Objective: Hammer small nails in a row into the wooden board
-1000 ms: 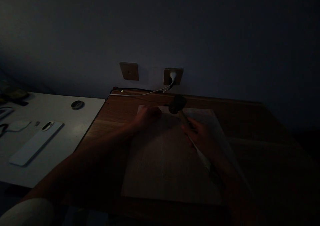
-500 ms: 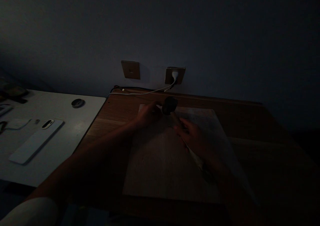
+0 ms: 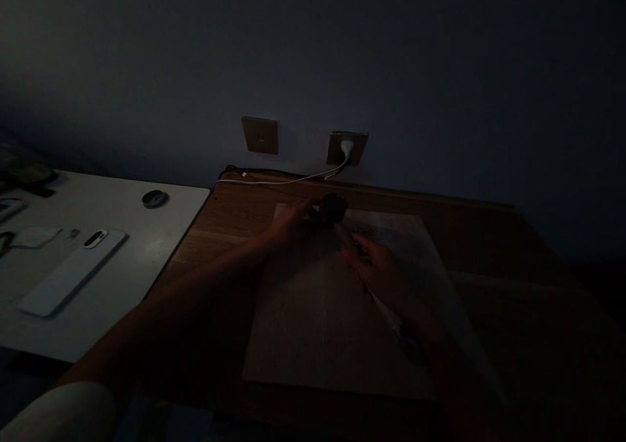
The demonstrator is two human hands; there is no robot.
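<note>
The light is very dim. My right hand [image 3: 379, 269] is wrapped round the pale wooden handle [image 3: 347, 238] of a hammer. Its dark, blunt head [image 3: 333, 208] is over the far part of a light wooden board [image 3: 313, 324]. The handle runs on under my hand towards the lower right. My left hand [image 3: 293, 221] is at the far left of the board, its fingers drawn together right beside the hammer head. What those fingers pinch is hidden in shadow. Some small dark specks [image 3: 366, 230] lie on the board near the head.
The board lies on a brown wooden table [image 3: 489, 246] against a wall. A white cable [image 3: 288, 181] runs along the back to a plug [image 3: 347, 147] in a wall socket. On the left, a white table [image 3: 180, 220] bears a phone [image 3: 73, 272] and a round dark tin [image 3: 155, 199].
The hammer head has dipped slightly and sits closer to my left fingers. The whole view has shifted a little. Both hands keep their hold.
</note>
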